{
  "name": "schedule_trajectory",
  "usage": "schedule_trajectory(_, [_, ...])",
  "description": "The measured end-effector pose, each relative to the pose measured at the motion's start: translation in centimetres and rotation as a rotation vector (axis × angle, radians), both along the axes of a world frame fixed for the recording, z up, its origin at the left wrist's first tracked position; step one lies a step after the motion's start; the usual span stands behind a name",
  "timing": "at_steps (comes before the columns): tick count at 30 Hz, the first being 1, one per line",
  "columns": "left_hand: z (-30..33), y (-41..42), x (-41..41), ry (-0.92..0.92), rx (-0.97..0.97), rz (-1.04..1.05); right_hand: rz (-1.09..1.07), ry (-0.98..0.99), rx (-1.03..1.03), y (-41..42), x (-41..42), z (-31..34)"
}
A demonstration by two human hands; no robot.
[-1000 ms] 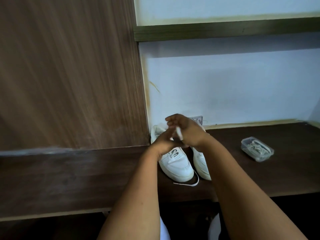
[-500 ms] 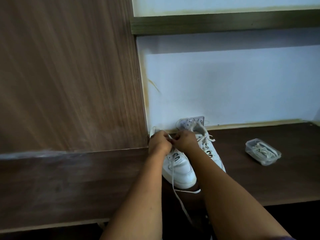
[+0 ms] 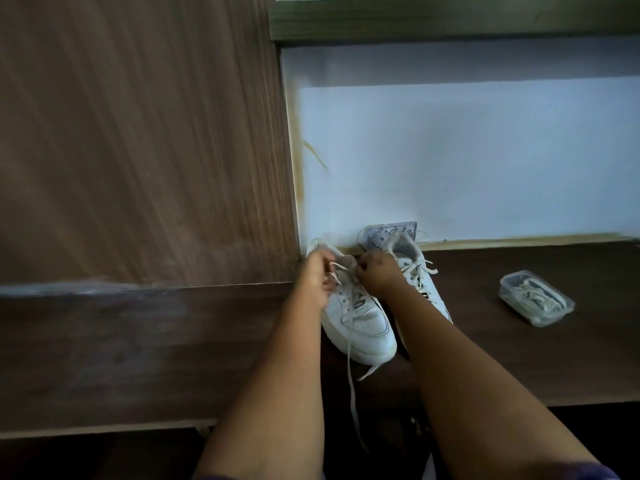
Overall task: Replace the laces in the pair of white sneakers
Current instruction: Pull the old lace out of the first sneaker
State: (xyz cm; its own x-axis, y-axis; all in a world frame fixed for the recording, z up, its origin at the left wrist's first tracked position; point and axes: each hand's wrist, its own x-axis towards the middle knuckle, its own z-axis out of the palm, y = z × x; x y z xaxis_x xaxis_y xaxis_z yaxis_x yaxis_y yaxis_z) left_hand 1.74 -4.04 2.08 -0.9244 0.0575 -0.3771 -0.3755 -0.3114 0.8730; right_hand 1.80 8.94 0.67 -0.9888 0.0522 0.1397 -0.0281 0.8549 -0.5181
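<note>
My left hand (image 3: 317, 275) and right hand (image 3: 375, 273) pinch the lace (image 3: 351, 393) atop the left sneaker (image 3: 360, 317), whose long axis points toe-near toward me.

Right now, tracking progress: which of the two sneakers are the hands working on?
The left sneaker, nearer the wooden panel: both hands pinch its lace at the top eyelets. The right sneaker lies untouched behind the right forearm.

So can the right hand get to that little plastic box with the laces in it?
Probably yes. The plastic box sits open-topped on the dark shelf, with nothing between it and the right hand, though that hand now pinches the lace.
</note>
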Motion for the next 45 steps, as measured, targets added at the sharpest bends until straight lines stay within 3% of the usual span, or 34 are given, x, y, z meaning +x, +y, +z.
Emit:
schedule_trajectory(2, [1.3, -1.6, 0.2, -0.003, 0.234, 0.103, -0.006, 0.008, -0.022, 0.0, 0.6, 0.1])
schedule_trajectory(4, [3.4, -3.0, 0.8, 0.071, 0.244, 0.141, -0.016, -0.004, -0.024, -0.3, 1.0, 0.1])
schedule_trajectory(15, [12.7, -6.2, 5.6, 0.654, -0.219, 0.394, -0.059, -0.032, -0.072, -1.4, 1.7, -0.5])
schedule_trajectory(18, [12.8, -7.1, 6.4, 0.613, -0.397, 0.144, -0.037, -0.028, -0.081, -1.6, 1.9, -0.3])
schedule_trajectory(22, [9.6, -5.9, 6.9, 0.265, -0.537, -0.570, 0.033, 0.045, -0.040, -2.1, 2.5, -0.7])
schedule_trajectory(23, [8.8, -5.8, 6.6, 0.217, -0.543, -0.685, 0.055, -0.019, -0.003, -2.3, 2.5, -1.2])
schedule_trajectory(25, [7.3, -5.6, 5.9, 0.219, -0.327, -0.830, 0.118, -0.127, 0.112, -2.2, 1.7, -2.2])
schedule_trajectory(26, [6.8, -5.5, 5.5, 0.261, -0.182, -0.848, 0.194, -0.069, 0.194, -2.5, 2.2, -1.5])
schedule_trajectory(28, [7.0, -4.8, 5.0, 0.388, -0.033, -0.735, 0.318, -0.143, 0.280, -2.6, 3.0, 0.1])
schedule_trajectory(31, [8.9, -2.4, 4.9, 0.548, 0.040, -0.428, 0.188, -0.296, 0.135, -1.5, 3.3, 0.8])
schedule_trajectory(33, [9.4, -1.2, 4.6, 0.541, 0.045, -0.258, 0.134, -0.224, 0.087, -0.8, 3.4, 1.0])
schedule_trajectory(34, [8.9, -0.9, 4.0, 0.519, -0.019, -0.170, 0.128, -0.139, 0.082, -0.7, 3.6, 1.2])
schedule_trajectory(36, [6.6, -1.0, 2.6, 0.430, -0.383, -0.041, 0.129, -0.020, 0.008, -0.3, 3.6, 1.1])
schedule_trajectory(37, [4.9, -1.4, 2.0, 0.351, -0.685, -0.075, 0.127, -0.007, -0.039, -0.2, 3.8, 1.1])
schedule_trajectory(39, [1.9, -2.0, 2.2, 0.136, -1.305, -0.339, 0.141, -0.011, -0.104, 0.0, 4.1, 0.7])
schedule_trajectory(40, [0.9, -2.2, 2.5, 0.060, -1.479, -0.454, 0.151, -0.002, -0.110, -0.1, 4.2, 0.5])
schedule_trajectory(42, [0.2, -2.1, 3.6, -0.038, -1.581, -0.518, 0.176, 0.016, -0.109, -0.6, 4.5, 0.4])
schedule_trajectory(45, [0.3, -1.7, 3.9, -0.029, -1.590, -0.539, 0.201, 0.012, -0.049, -1.2, 4.7, 0.0])
